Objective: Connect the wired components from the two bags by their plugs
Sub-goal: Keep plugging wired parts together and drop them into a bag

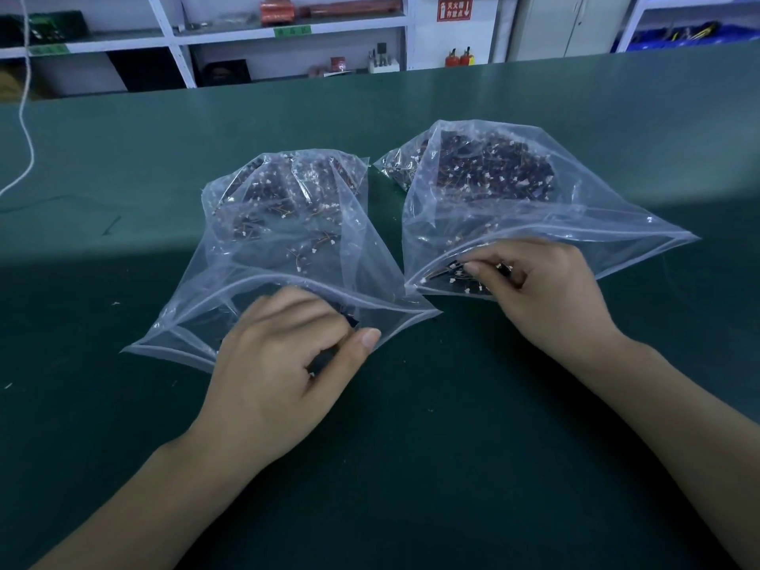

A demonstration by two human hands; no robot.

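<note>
Two clear plastic zip bags lie side by side on a dark green surface (493,405), their open mouths turned toward the person, which puts the contents within easy reach. Both hold many small dark wired components with thin wires and tiny white plugs. The left bag (263,240) sits slightly nearer; the right bag (514,199) lies just beside it, with most of its parts heaped at the far end. The left hand (279,364) rests at the mouth of the left bag, fingers curled inward and thumb extended; something dark shows under the fingers, but whether it is gripped cannot be told. The right hand (543,290) reaches into the mouth of the right bag, fingertips bent and pinching at a component (460,275) among the loose ones near the opening. It looks as though each hand is picking one piece to join. Shelving (205,35) stands beyond the far edge
</note>
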